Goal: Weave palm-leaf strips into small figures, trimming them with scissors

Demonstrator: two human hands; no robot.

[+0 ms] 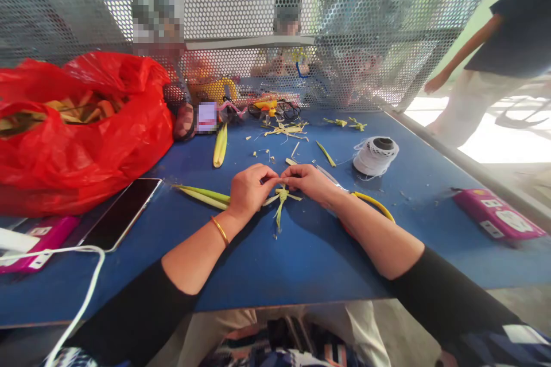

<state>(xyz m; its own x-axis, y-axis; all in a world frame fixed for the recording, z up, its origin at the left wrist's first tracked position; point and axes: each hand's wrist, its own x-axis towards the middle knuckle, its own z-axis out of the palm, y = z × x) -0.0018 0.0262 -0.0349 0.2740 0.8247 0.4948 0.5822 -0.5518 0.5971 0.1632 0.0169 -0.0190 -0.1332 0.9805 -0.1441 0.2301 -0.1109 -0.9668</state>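
Observation:
A small knotted piece of green leaf (282,195) hangs just below my fingertips, its strips spread like limbs. My left hand (255,186) pinches its top from the left. From the right, my right hand (307,182) pinches the same spot, the fingertips of both hands nearly touching. Long green leaves (206,196) lie beside my left hand. Partly under my right forearm are scissors with a yellow handle (376,202). A spool of white thread (376,156) stands beyond my right arm. Whether thread runs between my fingers is too small to tell.
A red plastic bag (142,126) of leaves fills the left, near a black phone (123,215) and white cable. Leaf scraps (286,129) lie at the back before a perforated metal screen (232,0). A purple pack (497,213) is at right; a person stands beyond.

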